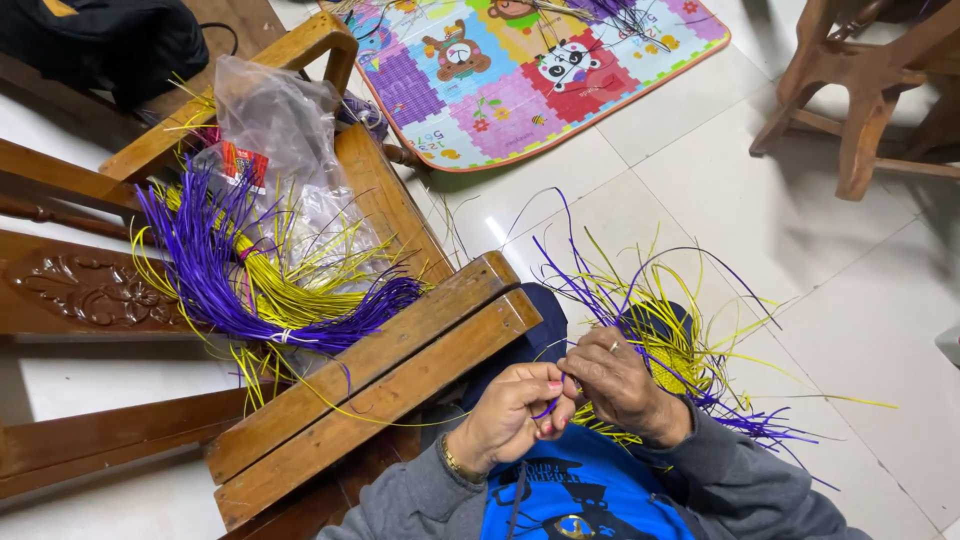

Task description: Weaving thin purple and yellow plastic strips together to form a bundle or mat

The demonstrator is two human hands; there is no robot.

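Note:
My left hand (512, 412) pinches a thin purple strip between thumb and fingers, just above my lap. My right hand (618, 384), a ring on one finger, grips the edge of a half-woven piece of yellow and purple strips (672, 352). Loose strip ends fan out from that piece over the floor. The two hands touch at the fingertips. On the wooden chair to my left lies a bundle of purple strips (215, 272) and a bundle of yellow strips (290, 295).
A wooden chair (380, 370) stands close at my left with a clear plastic bag (275, 125) on its seat. A colourful play mat (520, 70) lies on the white tiled floor ahead. Another wooden chair (860, 90) stands at the far right. A black bag (100, 40) sits top left.

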